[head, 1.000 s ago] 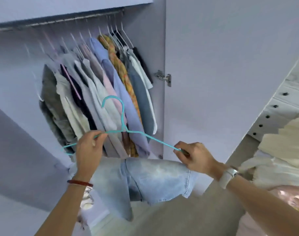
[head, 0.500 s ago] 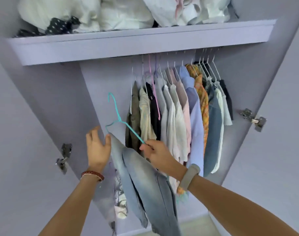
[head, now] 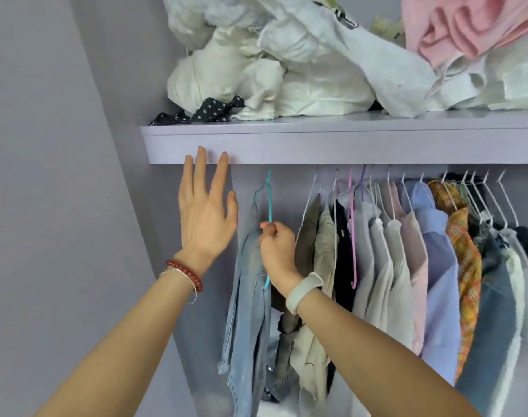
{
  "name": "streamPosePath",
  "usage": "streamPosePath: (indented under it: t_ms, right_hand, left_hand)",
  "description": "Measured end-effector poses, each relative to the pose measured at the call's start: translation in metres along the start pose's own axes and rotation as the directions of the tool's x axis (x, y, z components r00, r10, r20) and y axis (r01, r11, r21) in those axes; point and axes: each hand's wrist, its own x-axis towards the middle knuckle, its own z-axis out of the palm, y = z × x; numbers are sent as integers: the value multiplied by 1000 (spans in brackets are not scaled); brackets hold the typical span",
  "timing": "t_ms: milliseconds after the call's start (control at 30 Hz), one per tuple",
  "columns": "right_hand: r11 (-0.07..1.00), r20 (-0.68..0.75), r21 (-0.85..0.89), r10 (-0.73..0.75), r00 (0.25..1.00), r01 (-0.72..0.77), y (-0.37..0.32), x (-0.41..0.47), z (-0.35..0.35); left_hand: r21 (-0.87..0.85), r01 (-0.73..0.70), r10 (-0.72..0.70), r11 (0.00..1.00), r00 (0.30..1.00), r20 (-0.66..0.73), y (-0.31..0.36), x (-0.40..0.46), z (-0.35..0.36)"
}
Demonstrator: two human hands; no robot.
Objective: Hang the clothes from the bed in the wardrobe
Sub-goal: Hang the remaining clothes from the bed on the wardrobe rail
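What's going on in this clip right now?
A person is hanging jeans on a teal hanger at the left end of the wardrobe row. The right hand pinches the hanger's wire, whose hook runs up behind the shelf edge; whether it sits on the rail cannot be seen. The left hand is open, fingers spread, holding nothing, just below the shelf. Shirts hang to the right, and crumpled laundry is piled on the shelf.

Right hand on teal hanger, seemingly hooked.
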Motion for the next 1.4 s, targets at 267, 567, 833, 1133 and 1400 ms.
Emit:
streamPosePath:
  t_ms: [267, 567, 833, 1133, 1400]
  right_hand:
    - [995, -241, -90, -65, 968, 45, 7, 62, 15]
    - [901, -156, -418, 55, 986, -116, 53, 62, 3]
    - [826, 70, -551, -98, 993, 120, 54, 39, -57]
    - [657, 92, -667, -396, 914, 352, 60, -67, -183]
    - [472, -277, -851, -34, 960, -228, 126, -260, -352]
  left_hand:
    - [146, 1, -14, 989, 996, 89, -15, 18, 27]
    - [162, 44, -62, 986, 992, 108, -13, 18, 26]
    - [45, 143, -148, 989, 976, 160, 10, -7, 25]
    - [-149, -3, 47, 989, 955, 292, 78, -114, 48]
    - [-433, -126, 395, 893, 681, 617, 203, -288, 72]
